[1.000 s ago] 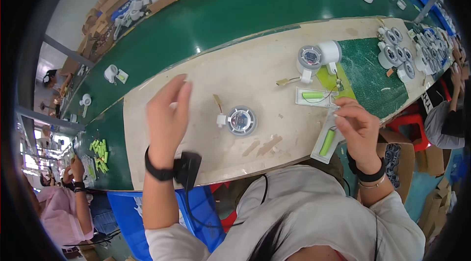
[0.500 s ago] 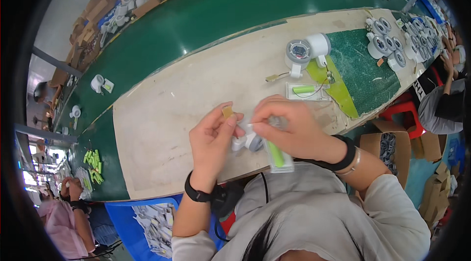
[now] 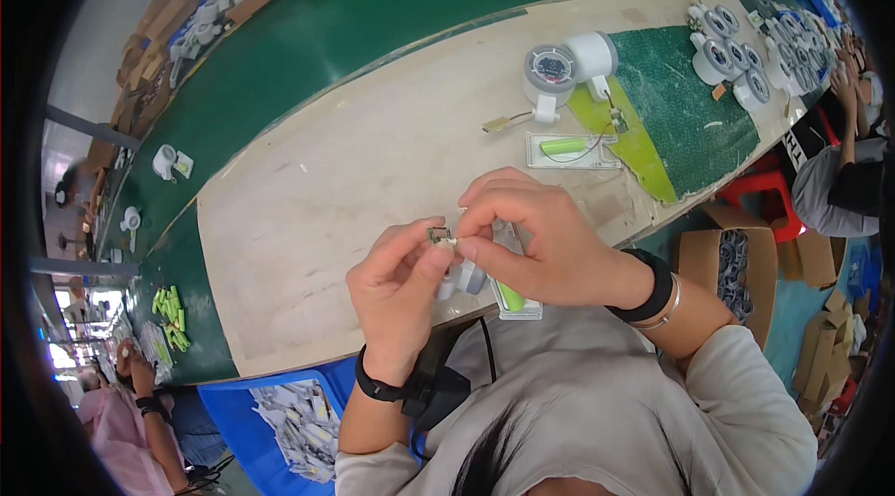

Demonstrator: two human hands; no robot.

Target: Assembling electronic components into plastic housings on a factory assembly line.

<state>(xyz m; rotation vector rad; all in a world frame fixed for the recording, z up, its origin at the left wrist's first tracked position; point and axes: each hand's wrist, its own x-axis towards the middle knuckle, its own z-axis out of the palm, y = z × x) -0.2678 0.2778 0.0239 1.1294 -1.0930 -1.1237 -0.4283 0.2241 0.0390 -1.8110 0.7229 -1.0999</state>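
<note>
Between the thumb and fingers of my left hand (image 3: 396, 277), closed in a pinch, is a small green circuit board (image 3: 438, 234). My right hand (image 3: 550, 244) meets it from the other side, thumb and forefinger pinched on a small white connector (image 3: 453, 241) at the board's edge. Whether the connector is seated in the board is too small to tell. Below my hands, near the table's front edge, lies a white and grey round-headed device (image 3: 471, 278), partly covered by my fingers. Beside it is a clear-white plastic case with a green battery cell (image 3: 510, 297), partly hidden by my right hand.
Further right stand a grey-rimmed round device (image 3: 550, 72), a white cylinder head (image 3: 592, 55) and an open case with a green cell (image 3: 564, 147). More round devices (image 3: 732, 58) cluster at far right. A blue bin (image 3: 228, 412) of white parts is at lower left. Co-workers sit at both sides.
The board in my left hand has turned from its yellowish face to its green component side. My right fingers have come up against it with the connector. The view has shifted slightly.
</note>
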